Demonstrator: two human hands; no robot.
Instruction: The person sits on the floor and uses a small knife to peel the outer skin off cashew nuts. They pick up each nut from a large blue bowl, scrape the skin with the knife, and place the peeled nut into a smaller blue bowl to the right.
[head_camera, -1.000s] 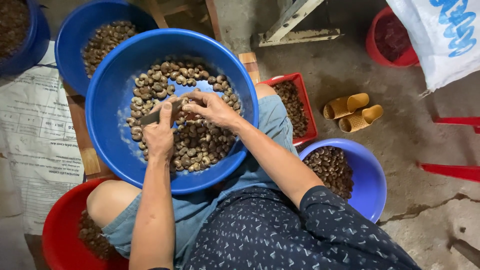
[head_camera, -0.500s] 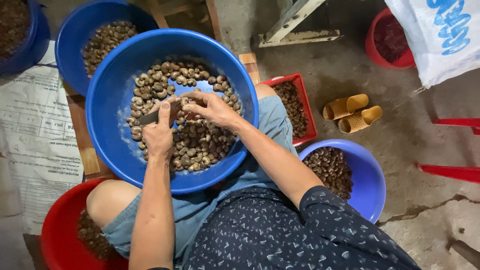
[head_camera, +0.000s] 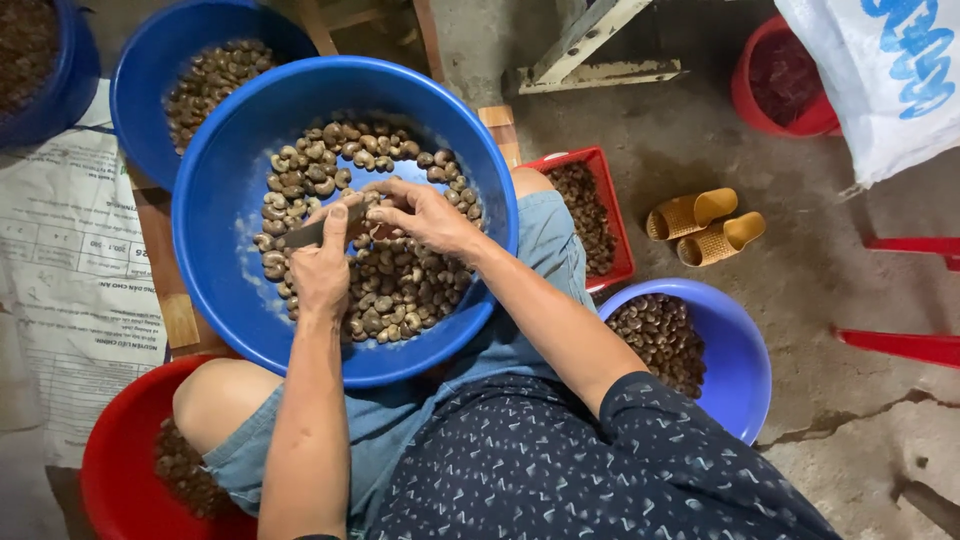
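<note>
While a small knife (head_camera: 312, 234) is gripped in the left hand (head_camera: 322, 272), a nut (head_camera: 374, 226) is pinched in the right hand (head_camera: 425, 215), over the big bowl (head_camera: 215, 270) at 12 o'clock. Judged light, hard, curved: best pinched at its ends.

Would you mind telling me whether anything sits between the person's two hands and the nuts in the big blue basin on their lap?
Nothing visible does. The left hand, gripping a small knife, and the right hand both rest directly over the nuts inside the big blue basin.
</note>
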